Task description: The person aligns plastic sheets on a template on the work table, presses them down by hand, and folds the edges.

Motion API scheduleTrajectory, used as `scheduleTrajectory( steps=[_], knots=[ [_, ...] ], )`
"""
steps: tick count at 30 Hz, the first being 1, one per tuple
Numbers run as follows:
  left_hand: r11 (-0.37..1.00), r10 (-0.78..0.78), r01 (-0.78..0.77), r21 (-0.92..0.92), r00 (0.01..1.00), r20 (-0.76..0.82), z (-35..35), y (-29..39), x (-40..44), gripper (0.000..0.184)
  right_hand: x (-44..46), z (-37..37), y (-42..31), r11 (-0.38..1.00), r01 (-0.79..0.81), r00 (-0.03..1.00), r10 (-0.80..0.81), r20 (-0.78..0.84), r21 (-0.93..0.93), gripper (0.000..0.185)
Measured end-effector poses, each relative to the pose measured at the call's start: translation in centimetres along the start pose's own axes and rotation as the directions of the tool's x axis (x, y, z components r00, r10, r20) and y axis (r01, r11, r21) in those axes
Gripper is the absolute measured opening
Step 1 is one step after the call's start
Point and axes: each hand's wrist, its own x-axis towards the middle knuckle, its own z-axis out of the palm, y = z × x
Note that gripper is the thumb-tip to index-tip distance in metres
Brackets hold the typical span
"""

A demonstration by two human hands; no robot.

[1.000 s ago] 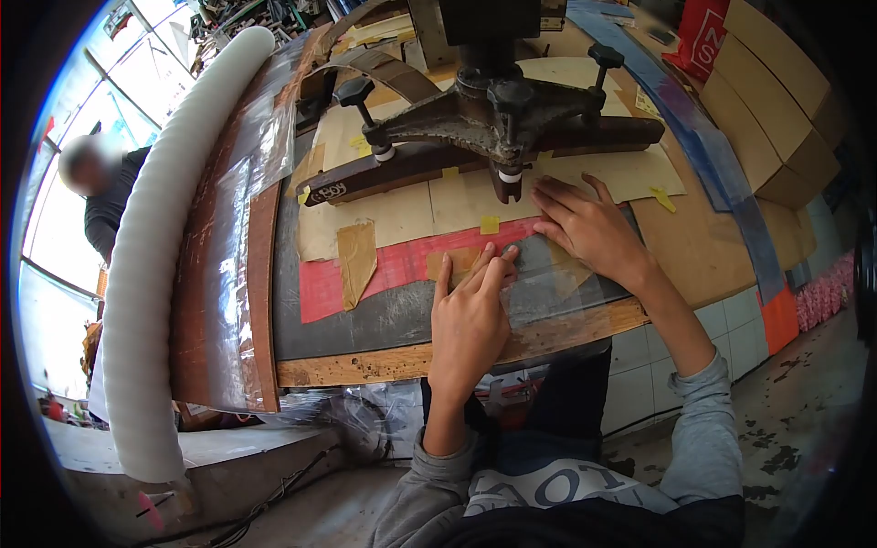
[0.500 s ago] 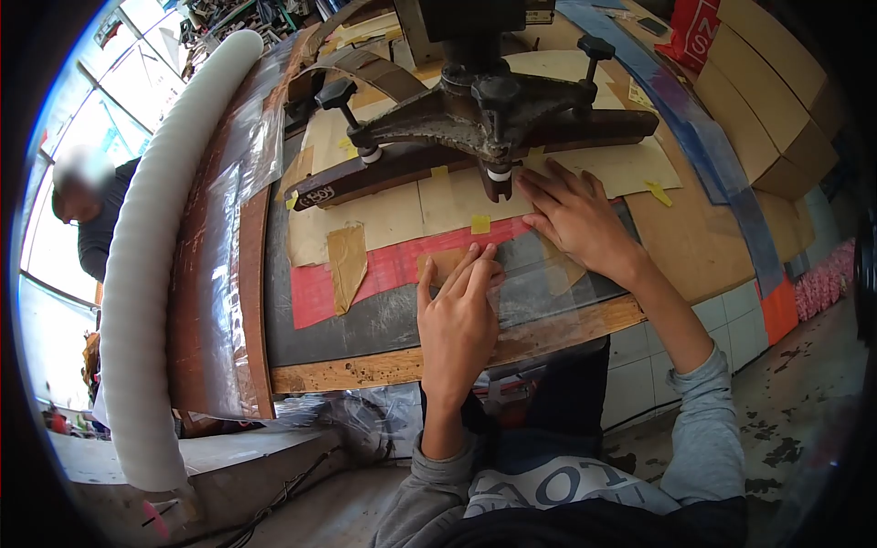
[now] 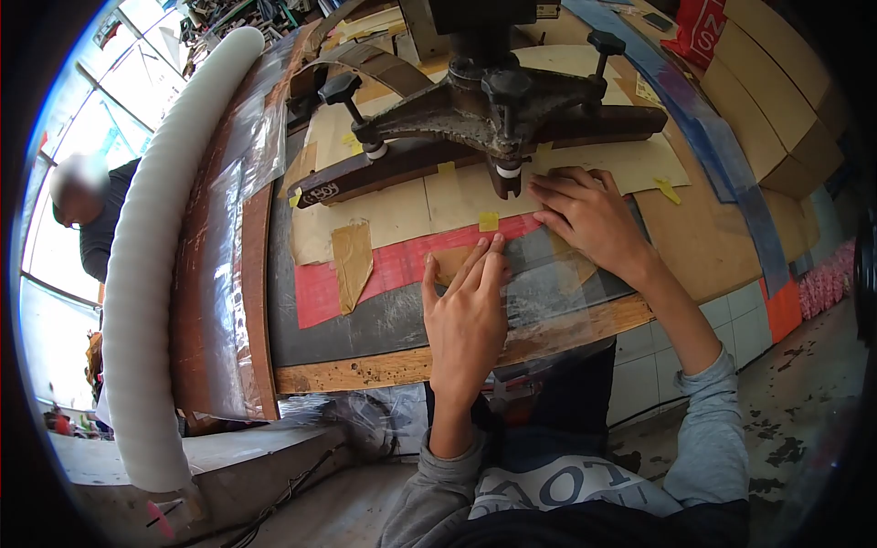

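The two hands are apart from each other. The left hand (image 3: pixel 468 320) has its fingers stretched out, with the fingertips on the red strip (image 3: pixel 329 290), just near of a small yellow tape (image 3: pixel 489 221). The right hand (image 3: pixel 594 224) lies at the right end of this strip, its fingers bent and separate from the thumb, on the pale sheet (image 3: pixel 388 215). The strip lies along the sheet's near side, below the dark bar (image 3: pixel 393 169).

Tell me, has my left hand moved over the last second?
Yes, slightly: your left hand has shifted to the left, judged against the yellow tape at the red strip's edge.
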Motion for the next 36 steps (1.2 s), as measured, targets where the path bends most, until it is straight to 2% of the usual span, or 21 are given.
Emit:
scheduleTrajectory(
  steps=[3, 6, 12, 15, 18, 21, 24, 36],
  knots=[
    [1.000, 0.002, -0.003, -0.022, 1.000, -0.013, 0.15, -0.12, 0.14, 0.058, 0.10, 0.15, 0.05, 1.000, -0.015, 1.000, 0.015, 0.005, 0.003, 0.037],
    [1.000, 0.005, -0.005, -0.025, 1.000, -0.021, 0.34, -0.17, 0.32, 0.058, 0.35, -0.26, -0.08, 0.999, -0.050, 0.996, 0.050, 0.079, -0.004, 0.036],
    [0.999, -0.007, 0.005, -0.054, 1.000, -0.024, 0.52, -0.22, 0.39, 0.059, 0.40, -0.24, -0.25, 0.997, -0.072, 0.994, 0.073, 0.080, -0.016, 0.037],
    [0.994, -0.050, 0.057, -0.089, 0.996, 0.077, -0.09, 0.09, 0.62, 0.044, 0.42, -0.07, -0.08, 0.997, -0.071, 0.995, 0.072, 0.075, -0.015, 0.037],
    [0.995, -0.030, 0.029, -0.092, 0.999, -0.009, 0.51, -0.07, 0.61, 0.058, 0.51, -0.01, -0.04, 0.997, -0.073, 0.994, 0.074, 0.076, -0.016, 0.036],
    [0.995, -0.032, 0.031, -0.093, 0.999, -0.019, 0.81, -0.13, 0.67, 0.059, 0.42, 0.34, 0.07, 0.998, -0.037, 0.999, 0.037, -0.006, -0.051, 0.034],
    [0.993, -0.035, 0.035, -0.113, 0.999, 0.006, 0.61, -0.05, 0.66, 0.059, 0.47, 0.38, 0.09, 0.999, -0.038, 0.999, 0.037, -0.011, -0.035, 0.034],
    [0.991, -0.032, 0.034, -0.130, 0.999, 0.021, 0.59, -0.07, 0.77, 0.065, 0.67, -0.06, -0.06, 0.996, -0.094, 0.993, 0.094, 0.070, 0.001, 0.036]
  ],
)
